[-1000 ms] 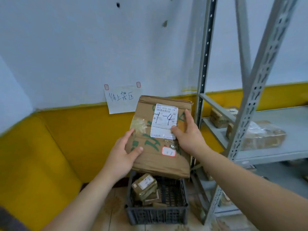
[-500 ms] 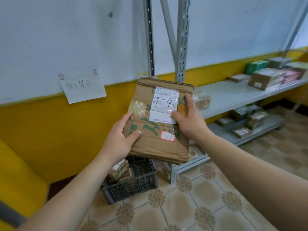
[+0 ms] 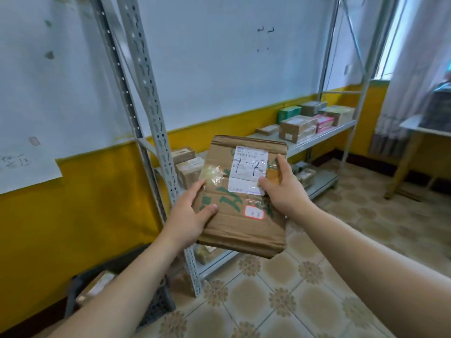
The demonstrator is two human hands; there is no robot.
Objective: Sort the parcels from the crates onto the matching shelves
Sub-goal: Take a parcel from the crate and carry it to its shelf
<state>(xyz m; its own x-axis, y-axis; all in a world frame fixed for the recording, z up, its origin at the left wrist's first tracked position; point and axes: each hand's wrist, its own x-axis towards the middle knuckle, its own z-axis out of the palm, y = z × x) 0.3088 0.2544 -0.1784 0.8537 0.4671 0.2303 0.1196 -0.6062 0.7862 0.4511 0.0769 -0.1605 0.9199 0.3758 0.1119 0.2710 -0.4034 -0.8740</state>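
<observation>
Since the frame half a second back my view has swung right: the crate (image 3: 156, 306) has slid into the lower left corner, the paper note (image 3: 26, 167) on the wall has gone to the left edge, and the rack takes up more of the middle, while the parcel (image 3: 231, 230) stays in the same two-handed hold. Nearest me, the left hand (image 3: 189, 215) grips the parcel's left edge, thumb across the front and fingers behind. The right hand (image 3: 284, 191) grips the right edge, with its thumb pressed on the lower corner of the white label (image 3: 247, 172). The parcel is a flat brown cardboard pack held clear of everything, face toward me, in front of the rack and above the tiled floor (image 3: 268, 289). Its label carries a handwritten "1-4", and a small red-bordered sticker (image 3: 254, 212) sits below it over green print. Down left, the dark crate stands on the floor by the yellow wall, partly hidden by my left forearm, with a brown packet (image 3: 97, 286) inside. Behind the parcel rises the grey perforated upright (image 3: 151, 98), with taped boxes (image 3: 188, 164) on the shelf (image 3: 317, 140) just past the parcel's left edge. Farther along that shelf sit a brown carton (image 3: 296, 129), a green box (image 3: 289, 113) and a pink box (image 3: 324, 123). At far right a table (image 3: 415, 125) stands before a curtain (image 3: 410, 69).
</observation>
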